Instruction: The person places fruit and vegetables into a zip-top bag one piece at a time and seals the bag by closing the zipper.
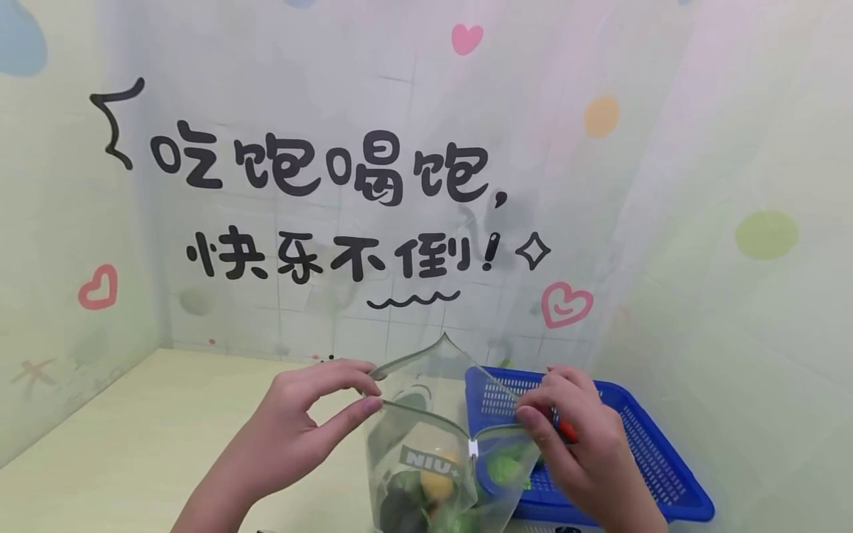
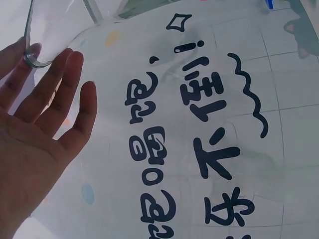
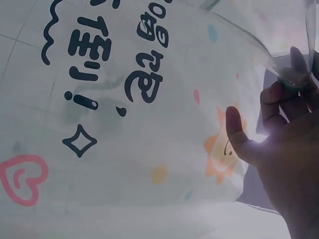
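While the head view gives me both hands at once, only the right wrist view shows me the orange sun [image 3: 214, 149] printed on the pale fabric backdrop [image 1: 333, 81]. That view and the left wrist view show outstretched fingers away from the film, but neither lets me see down into the clear plastic bag with a grey-green rim [image 1: 426, 437]; for that I rely on the head camera. The bag stands open between the hands at the front of the pale yellow table [image 1: 146, 429]. The left hand [image 1: 306, 426] has its grip on the bag's left edge, thumb and finger pinching it; the right hand's [image 1: 589, 437] grip pinches the opposite edge. Through the film I make out a dark rounded item [image 1: 403, 503], a yellow rounded one [image 1: 436, 485] and something green [image 1: 463, 522] — too blurred to name. A white slider [image 1: 473, 448] sits on the rim. Just behind, partly hidden by bag and right hand, is the blue perforated plastic basket [image 1: 656, 451] — an orange-red item [image 1: 568, 431] shows beside that hand.
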### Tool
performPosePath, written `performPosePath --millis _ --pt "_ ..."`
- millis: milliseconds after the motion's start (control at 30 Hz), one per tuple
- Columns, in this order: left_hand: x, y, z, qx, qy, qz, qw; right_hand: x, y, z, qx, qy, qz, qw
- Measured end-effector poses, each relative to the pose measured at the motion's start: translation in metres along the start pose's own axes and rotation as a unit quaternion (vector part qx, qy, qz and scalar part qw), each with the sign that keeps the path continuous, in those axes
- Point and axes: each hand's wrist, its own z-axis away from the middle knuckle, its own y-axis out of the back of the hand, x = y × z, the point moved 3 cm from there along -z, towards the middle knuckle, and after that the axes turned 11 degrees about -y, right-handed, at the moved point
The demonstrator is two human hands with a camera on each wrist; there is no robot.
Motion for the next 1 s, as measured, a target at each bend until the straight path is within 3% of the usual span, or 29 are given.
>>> performPosePath --millis 200,333,633,800,933,1000 --pt "0.002 -0.003 -0.004 0.0 -0.011 0.017 0.9998 0.001 0.006 -0.003 0.056 0.046 0.019 0.997" --pt "0.003 -0.006 -0.006 -0.001 -0.025 0.021 0.9995 -0.002 0.009 -0.005 0.067 0.055 0.024 0.996" --pt "0.004 -0.008 -0.004 -0.012 -0.012 0.015 0.9997 -0.01 0.007 -0.006 0.025 0.062 0.022 0.998" --pt "0.006 -0.008 -0.003 -0.001 -0.034 0.019 0.9992 -0.011 0.011 -0.003 0.026 0.034 0.018 0.999" --pt "0.004 -0.008 -0.003 0.002 -0.04 0.028 0.9988 0.007 0.016 -0.017 0.004 0.036 -0.001 0.999" --pt "0.003 -0.007 -0.002 0.0 -0.035 0.031 0.9989 0.026 0.018 -0.033 -0.032 0.021 0.0 0.999"
